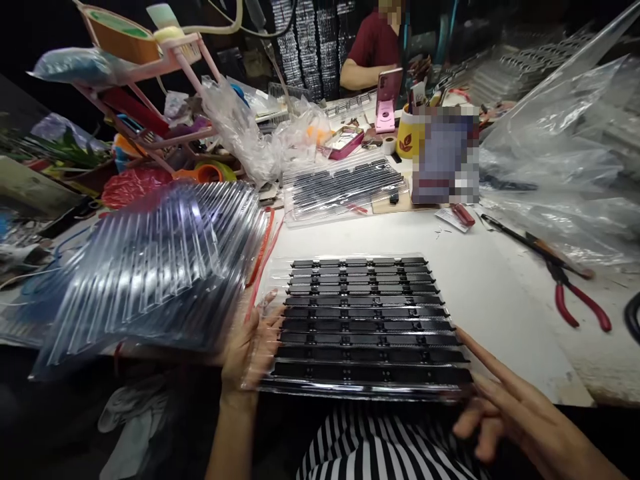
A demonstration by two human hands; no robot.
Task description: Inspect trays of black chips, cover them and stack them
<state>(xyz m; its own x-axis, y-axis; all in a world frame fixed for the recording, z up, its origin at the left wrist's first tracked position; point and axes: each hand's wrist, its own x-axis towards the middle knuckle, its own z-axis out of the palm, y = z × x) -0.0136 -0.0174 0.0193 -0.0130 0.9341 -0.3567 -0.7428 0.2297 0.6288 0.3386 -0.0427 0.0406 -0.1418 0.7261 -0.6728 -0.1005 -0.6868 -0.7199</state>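
1 clear tray (350, 389), black strips (360, 326) running left-to-right | near edge, bench (500, 287) | left hand (244, 350): grasping left side | right hand (520, 403): at right edge, grip unclear

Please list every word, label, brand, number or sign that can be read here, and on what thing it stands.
No word, brand or number can be read.
Yellow cup: dark red leaf sign, no legible lettering.
Front tray: no lettering I can make out.
Rear tray: pale marks, too small to read.
White card: too small to tell.
Pixelated upright object: blurred out.
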